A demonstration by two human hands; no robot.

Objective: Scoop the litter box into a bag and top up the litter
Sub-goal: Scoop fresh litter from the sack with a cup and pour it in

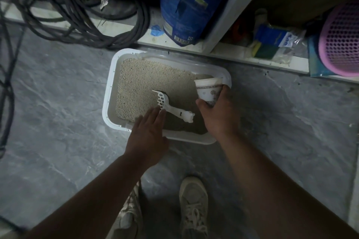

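Over at the upper left of the frame a pile of dark cables (77, 15) is lying on the grey floor. Mid-frame, the white litter box (108, 91) is sitting on the floor with the slotted scoop (171, 105) lying in the litter. The left hand (149, 137) is hovering flat over the near rim, fingers straight and together. Right of it, the right hand (219, 114) is gripping a paper cup (208, 90) over the box's right end.

Grey stone-pattern floor (58, 103) carries white litter box (108, 91), coiled dark cables (81, 23), and person's shoes (193, 203).
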